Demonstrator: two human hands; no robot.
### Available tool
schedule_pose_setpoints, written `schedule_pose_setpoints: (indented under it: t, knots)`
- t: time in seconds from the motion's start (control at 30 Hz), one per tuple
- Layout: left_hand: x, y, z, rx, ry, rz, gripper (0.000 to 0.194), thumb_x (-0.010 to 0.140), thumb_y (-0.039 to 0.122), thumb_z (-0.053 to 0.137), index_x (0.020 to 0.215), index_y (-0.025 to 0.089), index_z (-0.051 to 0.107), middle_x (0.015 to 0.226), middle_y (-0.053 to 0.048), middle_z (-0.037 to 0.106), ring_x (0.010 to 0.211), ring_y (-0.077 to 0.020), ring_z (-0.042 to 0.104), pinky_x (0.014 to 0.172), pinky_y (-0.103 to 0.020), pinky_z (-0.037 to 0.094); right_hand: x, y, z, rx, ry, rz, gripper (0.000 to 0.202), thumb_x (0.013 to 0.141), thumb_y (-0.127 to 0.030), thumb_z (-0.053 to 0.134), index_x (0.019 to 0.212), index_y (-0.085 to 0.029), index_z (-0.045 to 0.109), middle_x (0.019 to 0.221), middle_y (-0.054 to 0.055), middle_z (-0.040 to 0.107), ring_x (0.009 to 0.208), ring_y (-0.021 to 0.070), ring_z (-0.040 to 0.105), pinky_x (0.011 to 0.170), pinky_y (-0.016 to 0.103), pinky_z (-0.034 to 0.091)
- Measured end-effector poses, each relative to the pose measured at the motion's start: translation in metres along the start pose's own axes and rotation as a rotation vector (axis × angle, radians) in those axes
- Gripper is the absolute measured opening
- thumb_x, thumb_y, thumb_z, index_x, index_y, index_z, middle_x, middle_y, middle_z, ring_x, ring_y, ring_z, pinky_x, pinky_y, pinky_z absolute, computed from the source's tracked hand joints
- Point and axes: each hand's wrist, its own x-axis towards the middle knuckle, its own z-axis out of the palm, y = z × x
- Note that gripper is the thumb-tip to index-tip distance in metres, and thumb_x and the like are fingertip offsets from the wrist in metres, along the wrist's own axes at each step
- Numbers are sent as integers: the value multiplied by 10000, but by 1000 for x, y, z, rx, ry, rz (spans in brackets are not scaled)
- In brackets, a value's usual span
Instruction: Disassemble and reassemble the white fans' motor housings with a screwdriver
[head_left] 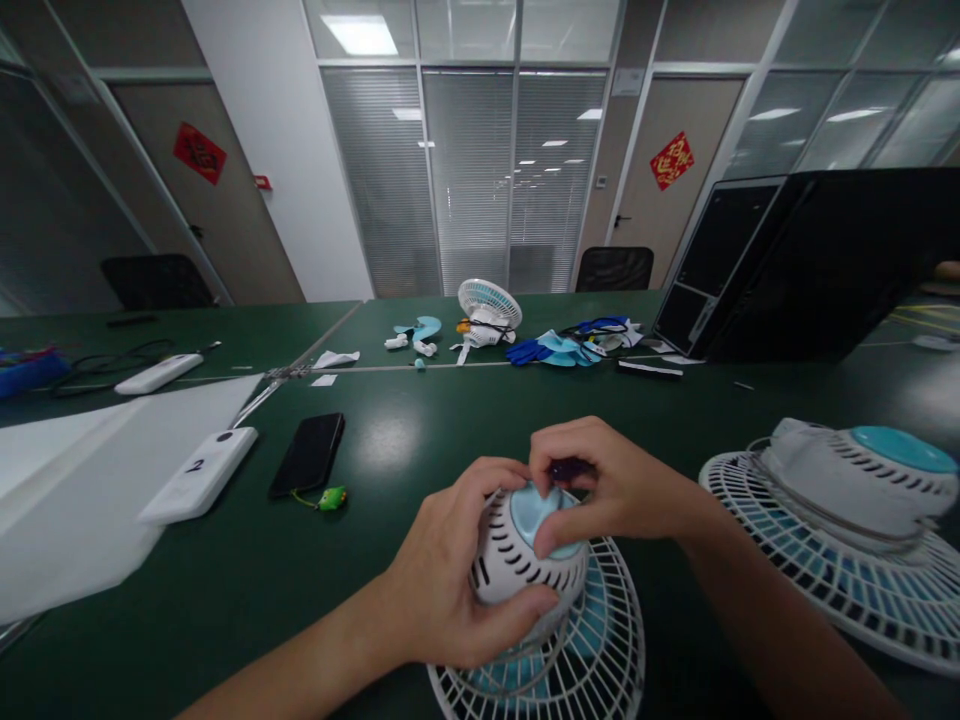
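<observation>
A small white fan (533, 600) lies with its grille down on the table in front of me. My left hand (457, 570) is wrapped around the side of its slotted motor housing, thumb toward me. At the top of the housing is a light blue cap (534, 512). The thumb and fingertips of my right hand (592, 490) are on this cap. Curled in the same hand is a dark purple thing (571, 469), mostly hidden by the fingers, so its kind does not show. A second fan (847, 490) lies grille down at the right.
Left of my hands are a black phone (307, 455) with a green charm (332, 498) and a white box marked 2 (201, 472). Farther back are a third fan (489, 312), blue fan blades (418, 330) and blue gloves (559, 347). A large black monitor (810, 265) stands back right.
</observation>
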Motion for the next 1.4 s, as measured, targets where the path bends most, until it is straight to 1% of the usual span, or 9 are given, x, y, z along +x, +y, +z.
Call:
schedule_pose_setpoints:
  t: [0.1, 0.27, 0.4, 0.7, 0.87, 1.0, 1.2, 1.27, 1.4]
  knots:
    - [-1, 0, 0, 18, 2, 3, 585, 803, 370, 653, 1293, 214, 374, 1180, -117, 583, 1038, -265, 628, 827, -369, 542, 2, -3, 6, -98, 52, -55, 437, 718, -490, 797, 615, -156, 534, 610, -57, 473, 565, 67, 403, 509, 203, 294]
    - [1, 1, -2, -8, -12, -16, 561, 803, 377, 659, 1268, 219, 389, 1171, -109, 590, 1025, -259, 629, 845, -384, 541, -2, -5, -2, -69, 1, -97, 302, 755, -414, 795, 748, -141, 668, 669, -34, 575, 595, 67, 489, 538, 190, 350]
    - [2, 2, -2, -21, -24, -20, 565, 801, 377, 664, 1268, 218, 388, 1189, -116, 585, 1045, -265, 623, 854, -393, 540, -8, -6, -11, -80, -53, -104, 242, 832, -388, 732, 849, -147, 722, 764, 13, 642, 671, 95, 557, 593, 203, 409]
    - [1, 2, -2, -10, -37, -27, 557, 825, 402, 642, 1274, 222, 366, 1198, -116, 572, 1056, -261, 612, 863, -393, 530, -10, -23, -6, -312, -36, 41, 197, 857, -302, 650, 737, -153, 598, 617, -42, 551, 547, 69, 472, 559, 203, 354]
    - [0, 1, -1, -30, -38, -42, 563, 808, 382, 656, 1271, 228, 375, 1198, -109, 571, 1056, -258, 612, 860, -383, 520, -12, -22, -8, -280, -31, 27, 207, 864, -306, 644, 736, -155, 584, 621, -43, 537, 543, 64, 445, 535, 193, 340]
    - [-1, -1, 0, -34, -26, -52, 589, 796, 391, 662, 1280, 227, 369, 1192, -110, 574, 1030, -259, 616, 833, -379, 517, -15, -20, -13, -158, 2, -2, 186, 872, -298, 659, 768, -157, 596, 643, -48, 525, 538, 53, 430, 492, 170, 326]
    - [-4, -3, 1, -41, -18, -47, 597, 782, 373, 677, 1276, 235, 372, 1212, -96, 565, 1072, -258, 600, 870, -380, 504, -23, -18, -26, 1, 177, 38, 176, 929, -326, 594, 845, -172, 577, 683, -29, 578, 556, 66, 517, 478, 153, 383]
    - [-4, -3, 1, -41, -12, -53, 617, 782, 382, 674, 1293, 235, 361, 1220, -101, 564, 1072, -264, 603, 868, -391, 506, -25, -17, -28, -33, 167, 38, 163, 913, -316, 623, 838, -174, 593, 677, -34, 586, 540, 57, 507, 462, 147, 362]
    - [-4, -2, 1, -15, -24, -72, 649, 792, 397, 670, 1313, 239, 317, 1219, -113, 567, 1039, -275, 621, 836, -410, 520, -22, -18, -21, -189, 63, 26, 138, 866, -299, 692, 834, -173, 646, 690, -40, 601, 553, 52, 480, 486, 159, 342]
